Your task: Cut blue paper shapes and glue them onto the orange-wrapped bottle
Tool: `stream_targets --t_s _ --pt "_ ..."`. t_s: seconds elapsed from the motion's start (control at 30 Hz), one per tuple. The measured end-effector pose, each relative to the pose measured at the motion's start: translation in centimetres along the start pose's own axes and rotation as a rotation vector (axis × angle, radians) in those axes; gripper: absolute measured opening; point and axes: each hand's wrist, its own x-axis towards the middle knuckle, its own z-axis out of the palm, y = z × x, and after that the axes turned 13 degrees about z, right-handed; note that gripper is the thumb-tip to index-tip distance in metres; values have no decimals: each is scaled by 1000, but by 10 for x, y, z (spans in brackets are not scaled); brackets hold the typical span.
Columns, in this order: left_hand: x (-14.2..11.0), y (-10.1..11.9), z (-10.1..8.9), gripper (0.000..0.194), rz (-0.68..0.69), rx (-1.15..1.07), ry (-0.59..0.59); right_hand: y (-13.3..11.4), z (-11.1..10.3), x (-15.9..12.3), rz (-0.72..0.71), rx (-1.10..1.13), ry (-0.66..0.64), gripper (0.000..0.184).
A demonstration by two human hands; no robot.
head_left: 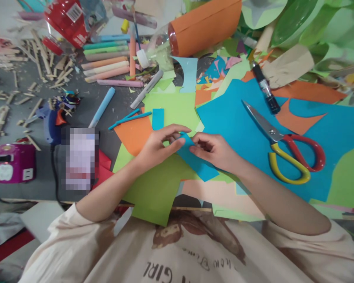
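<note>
A strip of blue paper (pixel 205 167) slants between my two hands, above green sheets. My left hand (pixel 162 147) pinches its upper end between thumb and fingers. At the strip's right edge, my right hand (pixel 216 151) is closed on it, fingers curled and partly hidden. Thin rolled blue paper sticks (pixel 132 118) and a small blue paper rectangle (pixel 158 119) lie just beyond my left hand. To the right of my right hand, scissors (pixel 272 135) with one red and one yellow handle rest partly open on a large blue sheet (pixel 226 106).
A glue gun (pixel 51 124), a phone (pixel 81 157) and a purple box (pixel 15 163) lie left. Several markers (pixel 106 61) and wooden sticks (pixel 41 59) spread behind. An orange-wrapped bottle (pixel 206 27) lies at the back; a black marker (pixel 265 88) lies beyond the scissors.
</note>
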Motion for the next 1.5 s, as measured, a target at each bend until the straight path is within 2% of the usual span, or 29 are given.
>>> stream_targets --t_s 0.07,0.13,0.27,0.37,0.47,0.63,0.7,0.77,0.87,0.93,1.03,1.13,1.23,1.4,1.5 --pt "0 0 1 19 -5 22 -8 -1 -2 0 20 11 -32 37" --pt "0 0 2 19 -35 31 33 -1 -6 2 58 90 -40 35" --pt "1 -1 2 16 -96 -39 208 1 -20 10 241 451 -14 33" --pt "2 -3 2 17 -43 -55 331 5 -28 13 319 618 10 19" --pt "1 -5 3 20 9 -38 427 8 -25 11 268 547 7 18" --pt "-4 -3 8 28 -49 -127 547 8 -5 0 159 135 -6 40" --pt "-5 1 12 32 -58 -151 512 8 1 -3 159 101 0 46" --pt "-6 4 17 37 -60 -151 420 9 4 -5 165 111 17 47" --pt "-8 7 23 41 -82 -165 270 11 6 -6 217 158 97 46" --pt "-9 7 24 41 -85 -177 224 12 8 -6 225 222 156 45" --pt "-10 4 22 37 -24 -114 222 11 10 -6 204 301 196 45" --pt "-10 0 19 35 19 -74 221 9 10 -6 263 308 234 48" --pt "-10 -1 19 37 20 -89 234 8 10 -6 312 299 220 54" --pt "-11 -2 18 35 33 -79 244 6 9 -7 298 277 204 53" --pt "-11 -3 17 34 54 -49 250 5 8 -9 394 233 229 60"
